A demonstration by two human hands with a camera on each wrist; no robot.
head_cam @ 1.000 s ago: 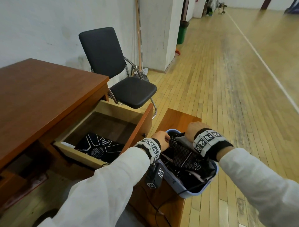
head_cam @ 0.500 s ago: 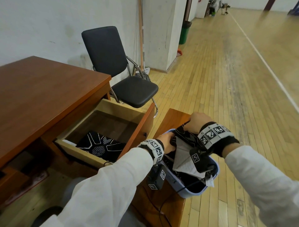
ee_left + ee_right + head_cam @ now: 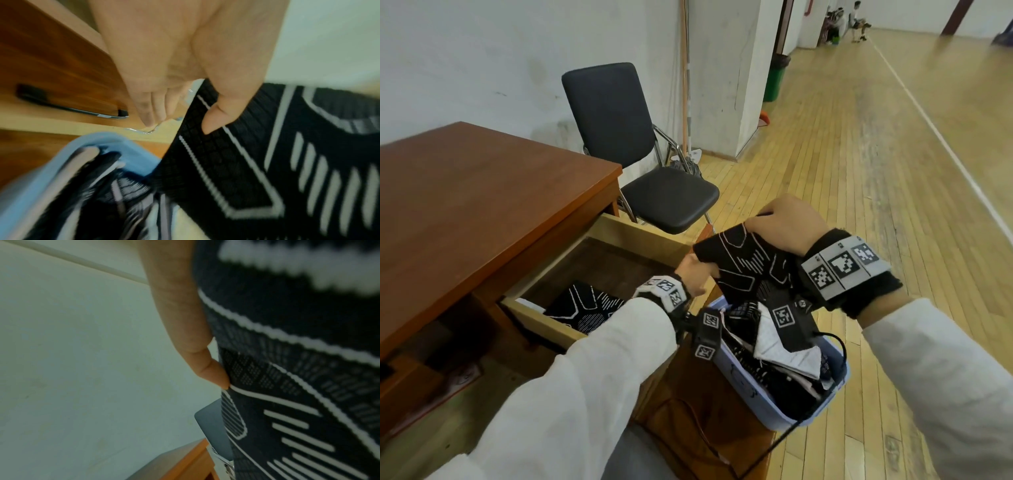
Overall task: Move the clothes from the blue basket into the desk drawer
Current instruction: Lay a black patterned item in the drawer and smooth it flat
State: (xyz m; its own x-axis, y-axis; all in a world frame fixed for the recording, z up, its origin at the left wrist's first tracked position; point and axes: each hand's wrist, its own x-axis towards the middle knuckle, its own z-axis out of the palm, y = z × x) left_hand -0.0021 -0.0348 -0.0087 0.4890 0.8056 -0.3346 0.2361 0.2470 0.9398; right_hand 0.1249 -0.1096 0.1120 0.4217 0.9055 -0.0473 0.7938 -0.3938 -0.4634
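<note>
A black garment with white line patterns (image 3: pixel 746 270) hangs lifted above the blue basket (image 3: pixel 753 387). My right hand (image 3: pixel 784 222) grips its top edge, and in the right wrist view a fingertip (image 3: pixel 213 376) presses the fabric (image 3: pixel 298 386). My left hand (image 3: pixel 697 274) pinches the garment's left edge; in the left wrist view the thumb (image 3: pixel 218 120) lies on the cloth (image 3: pixel 246 162). More black and white clothes (image 3: pixel 780 356) fill the basket (image 3: pixel 61 155). The desk drawer (image 3: pixel 599 274) stands open, with one folded patterned garment (image 3: pixel 585 306) inside.
The basket sits on a low wooden cabinet (image 3: pixel 688 411) right of the brown desk (image 3: pixel 476 192). A black chair (image 3: pixel 640 164) stands behind the drawer against the wall. Cables (image 3: pixel 791 431) trail from the wrist cameras over the basket. Wooden floor (image 3: pixel 859 171) stretches to the right.
Both hands have risen out of the basket, pulling the black patterned garment up and slightly toward the drawer. The head view has shifted a little.
</note>
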